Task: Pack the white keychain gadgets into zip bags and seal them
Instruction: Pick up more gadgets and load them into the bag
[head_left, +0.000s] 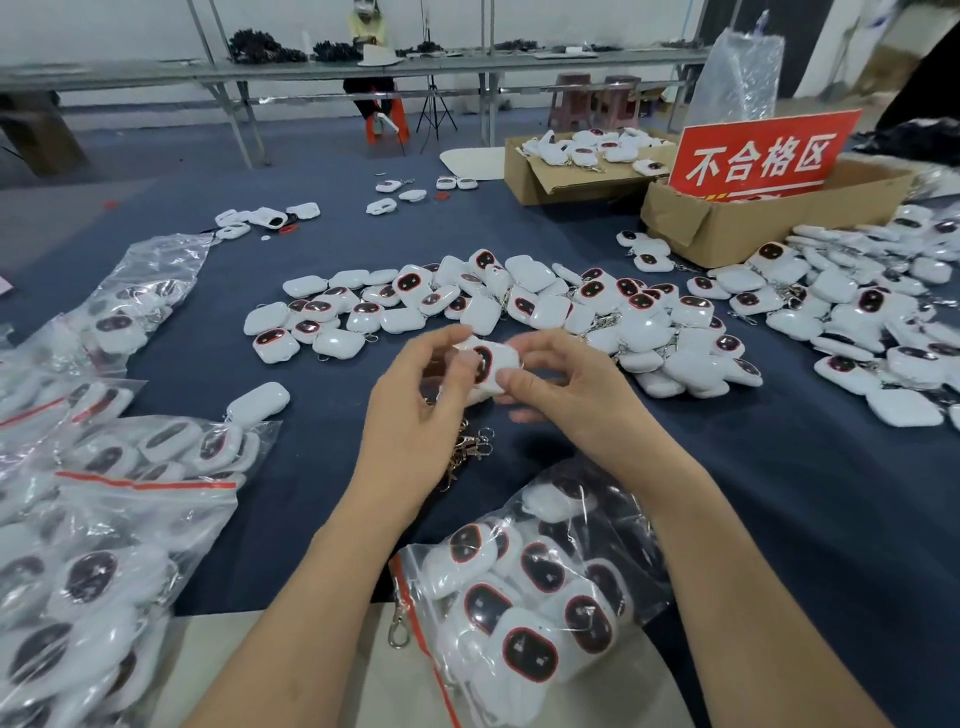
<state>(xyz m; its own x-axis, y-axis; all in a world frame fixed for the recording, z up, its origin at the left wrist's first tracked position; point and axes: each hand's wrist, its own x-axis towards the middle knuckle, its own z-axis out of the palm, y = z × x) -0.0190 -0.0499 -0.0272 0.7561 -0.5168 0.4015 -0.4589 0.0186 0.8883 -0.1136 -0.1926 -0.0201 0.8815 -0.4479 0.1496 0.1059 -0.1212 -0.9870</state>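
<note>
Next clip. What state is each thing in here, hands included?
left hand: grips the held gadget
right hand: pinches the held gadget
held gadget: lifted, screen towards camera
near zip bag: full, lying flat, clasp sticking out past its red strip
left zip bags: full, heaped
loose gadgets: unbagged, in a pile
far cardboard box: open, gadgets inside
sign box: open, red sign standing in it

Looks like a big workshop hall, flat even light. Plain white wall (104, 31) at the back, long grey metal-framed bench (156, 73) running along it. Dull blue-grey floor (156, 145). Person (366, 31) seated behind that bench on an orange stool (397, 124), black tripod (435, 111) just beside, two pinkish plastic stools (571, 101) further right. Up close, surface (337, 467) draped in navy cloth.
</note>
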